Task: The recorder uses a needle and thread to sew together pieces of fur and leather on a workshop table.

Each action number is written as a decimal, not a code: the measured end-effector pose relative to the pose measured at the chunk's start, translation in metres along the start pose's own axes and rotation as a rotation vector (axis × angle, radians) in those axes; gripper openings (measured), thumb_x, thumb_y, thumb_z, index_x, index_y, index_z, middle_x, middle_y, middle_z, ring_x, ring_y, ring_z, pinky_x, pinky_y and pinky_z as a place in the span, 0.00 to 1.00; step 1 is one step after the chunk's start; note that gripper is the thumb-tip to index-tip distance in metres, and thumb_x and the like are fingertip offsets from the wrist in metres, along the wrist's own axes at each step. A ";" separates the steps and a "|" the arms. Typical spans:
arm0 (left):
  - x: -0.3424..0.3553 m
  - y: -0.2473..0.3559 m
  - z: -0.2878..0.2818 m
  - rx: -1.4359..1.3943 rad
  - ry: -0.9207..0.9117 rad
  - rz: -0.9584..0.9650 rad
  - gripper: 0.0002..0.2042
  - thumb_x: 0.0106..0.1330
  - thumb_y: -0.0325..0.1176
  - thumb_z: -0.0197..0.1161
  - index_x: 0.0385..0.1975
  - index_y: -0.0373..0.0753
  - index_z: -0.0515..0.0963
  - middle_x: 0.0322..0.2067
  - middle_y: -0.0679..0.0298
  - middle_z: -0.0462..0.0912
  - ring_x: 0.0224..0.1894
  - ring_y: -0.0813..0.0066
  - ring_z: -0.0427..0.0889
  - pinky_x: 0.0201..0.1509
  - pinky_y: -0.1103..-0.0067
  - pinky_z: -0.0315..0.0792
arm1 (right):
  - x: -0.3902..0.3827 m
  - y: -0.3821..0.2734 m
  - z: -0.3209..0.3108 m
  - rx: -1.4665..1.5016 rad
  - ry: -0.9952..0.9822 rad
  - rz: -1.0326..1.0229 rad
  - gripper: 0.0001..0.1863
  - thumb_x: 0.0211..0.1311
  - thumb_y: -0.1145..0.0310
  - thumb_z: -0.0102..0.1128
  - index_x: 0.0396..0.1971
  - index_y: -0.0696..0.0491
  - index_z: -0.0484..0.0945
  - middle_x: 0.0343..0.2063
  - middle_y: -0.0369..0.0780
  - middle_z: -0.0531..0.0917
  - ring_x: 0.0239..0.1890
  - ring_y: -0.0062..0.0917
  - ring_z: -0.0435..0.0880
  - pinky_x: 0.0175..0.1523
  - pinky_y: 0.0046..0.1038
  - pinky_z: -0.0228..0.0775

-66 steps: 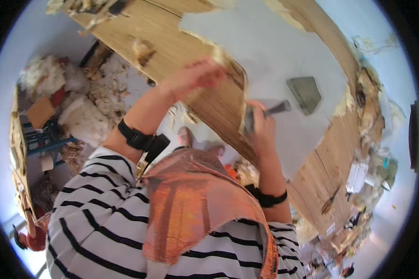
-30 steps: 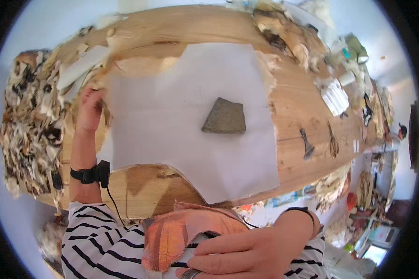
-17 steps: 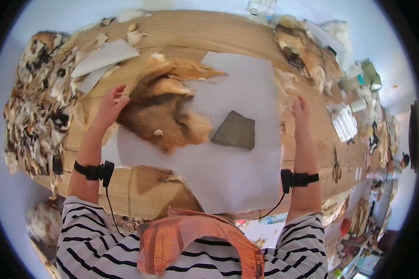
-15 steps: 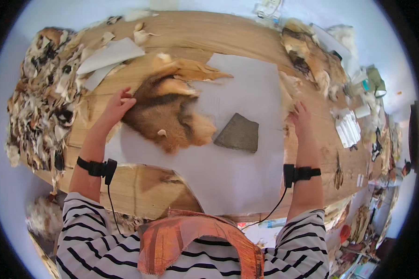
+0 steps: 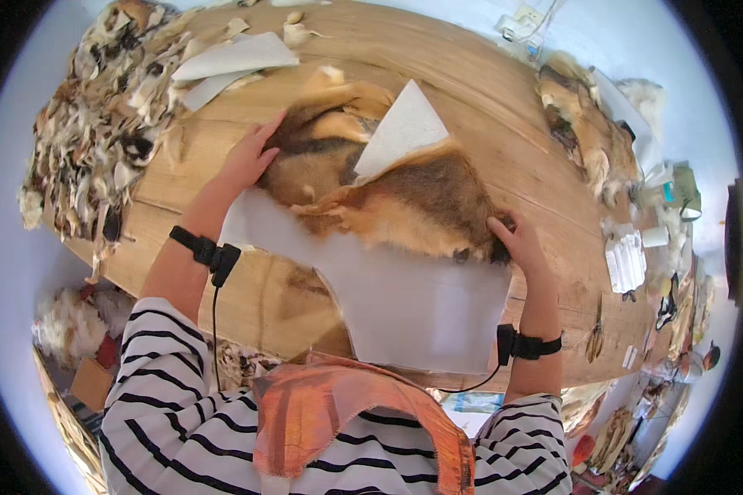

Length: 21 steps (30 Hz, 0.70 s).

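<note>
A brown and tan fur pelt [image 5: 409, 206] lies spread over a white sheet [image 5: 421, 301] on the wooden table. My right hand [image 5: 520, 243] grips the pelt's dark right end, thumb on top and the other fingers partly hidden. At the pelt's left edge is my left hand [image 5: 252, 157], its thumb and fingers apart and touching or almost touching the fur. A pointed corner of white sheet [image 5: 409, 128] shows between the pelt's left and right parts. The grey slab is out of sight.
Fur scraps [image 5: 99, 107] are heaped along the table's left side. Folded white sheets [image 5: 235, 62] lie near them at the back. Another fur pelt [image 5: 586, 124] rests at the far right, with a white stack [image 5: 625, 260] nearer. A person [image 5: 693, 363] appears at the far right.
The pelt now reaches across to the right, over where the grey slab lay. My right hand has taken hold of its right end. My left hand has shifted up and right.
</note>
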State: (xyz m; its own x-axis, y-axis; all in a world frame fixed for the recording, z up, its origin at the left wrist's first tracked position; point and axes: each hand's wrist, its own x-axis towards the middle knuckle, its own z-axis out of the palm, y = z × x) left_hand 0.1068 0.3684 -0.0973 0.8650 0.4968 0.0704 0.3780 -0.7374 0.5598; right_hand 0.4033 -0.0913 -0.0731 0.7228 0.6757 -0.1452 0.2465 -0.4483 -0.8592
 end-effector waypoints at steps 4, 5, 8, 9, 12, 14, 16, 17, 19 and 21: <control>-0.016 0.005 0.000 0.043 0.019 0.044 0.35 0.68 0.25 0.59 0.74 0.62 0.61 0.55 0.47 0.74 0.55 0.47 0.77 0.60 0.65 0.73 | 0.002 0.015 0.014 0.002 -0.088 0.022 0.21 0.66 0.62 0.66 0.54 0.59 0.80 0.42 0.45 0.87 0.43 0.29 0.83 0.53 0.31 0.74; -0.021 0.006 -0.003 0.084 0.005 0.046 0.33 0.69 0.25 0.58 0.72 0.62 0.65 0.54 0.46 0.74 0.53 0.46 0.78 0.58 0.64 0.74 | 0.006 0.018 0.013 0.006 -0.096 0.020 0.21 0.66 0.62 0.66 0.54 0.59 0.80 0.42 0.45 0.87 0.43 0.29 0.83 0.53 0.31 0.74; -0.061 0.012 -0.006 0.163 -0.059 -0.016 0.28 0.69 0.25 0.56 0.68 0.60 0.71 0.50 0.44 0.74 0.48 0.44 0.79 0.54 0.62 0.75 | 0.036 0.006 0.014 -0.468 -0.035 -0.110 0.18 0.65 0.66 0.64 0.53 0.54 0.81 0.44 0.49 0.86 0.47 0.43 0.84 0.54 0.39 0.74; -0.084 0.010 -0.007 0.179 -0.039 0.016 0.27 0.68 0.26 0.56 0.67 0.58 0.72 0.49 0.44 0.74 0.47 0.44 0.79 0.52 0.61 0.76 | 0.049 -0.011 0.018 -0.588 -0.043 -0.123 0.17 0.64 0.67 0.64 0.52 0.53 0.81 0.44 0.50 0.85 0.49 0.47 0.83 0.54 0.42 0.74; -0.156 0.043 0.002 0.163 -0.163 -0.020 0.28 0.66 0.31 0.59 0.68 0.54 0.71 0.43 0.42 0.76 0.43 0.40 0.80 0.47 0.59 0.76 | 0.104 -0.023 0.023 -0.902 0.050 -0.354 0.16 0.63 0.67 0.60 0.50 0.49 0.82 0.44 0.48 0.86 0.53 0.46 0.82 0.55 0.45 0.74; -0.200 0.091 0.009 0.095 -0.341 -0.067 0.31 0.64 0.34 0.62 0.70 0.48 0.67 0.38 0.41 0.79 0.41 0.40 0.81 0.46 0.59 0.76 | 0.137 -0.036 0.051 -0.976 0.167 -0.418 0.15 0.65 0.67 0.55 0.50 0.47 0.82 0.44 0.47 0.86 0.53 0.44 0.83 0.56 0.44 0.75; -0.229 0.138 0.011 -0.127 -0.592 -0.057 0.31 0.68 0.38 0.62 0.72 0.42 0.64 0.35 0.40 0.80 0.39 0.43 0.83 0.46 0.60 0.76 | 0.149 -0.070 0.094 -1.070 0.187 -0.509 0.15 0.64 0.68 0.56 0.51 0.45 0.81 0.44 0.46 0.85 0.53 0.42 0.82 0.56 0.43 0.74; -0.230 0.156 0.010 -0.319 -0.759 -0.017 0.30 0.70 0.39 0.61 0.71 0.40 0.65 0.35 0.42 0.82 0.39 0.48 0.84 0.46 0.63 0.76 | 0.147 -0.094 0.113 -1.104 0.167 -0.519 0.16 0.63 0.69 0.60 0.51 0.45 0.81 0.44 0.46 0.85 0.53 0.42 0.81 0.56 0.43 0.74; -0.215 0.181 0.013 -0.519 -0.951 0.073 0.29 0.73 0.40 0.60 0.71 0.38 0.65 0.35 0.44 0.83 0.39 0.53 0.85 0.45 0.65 0.76 | 0.155 -0.075 0.133 -0.972 0.282 -0.706 0.16 0.62 0.69 0.60 0.50 0.46 0.81 0.44 0.46 0.83 0.55 0.42 0.79 0.57 0.42 0.72; -0.194 0.173 -0.002 -0.654 -1.028 0.185 0.23 0.75 0.41 0.59 0.65 0.37 0.72 0.35 0.52 0.85 0.37 0.66 0.84 0.44 0.71 0.76 | 0.106 -0.124 0.170 -0.673 0.228 -0.868 0.15 0.60 0.68 0.61 0.48 0.47 0.81 0.41 0.44 0.82 0.51 0.43 0.79 0.55 0.43 0.72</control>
State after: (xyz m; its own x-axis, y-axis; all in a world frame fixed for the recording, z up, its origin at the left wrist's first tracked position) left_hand 0.0032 0.1455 -0.0122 0.8571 -0.4001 -0.3244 0.2418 -0.2436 0.9392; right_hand 0.3398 0.1354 -0.0657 0.2206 0.8208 0.5269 0.9731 -0.1488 -0.1757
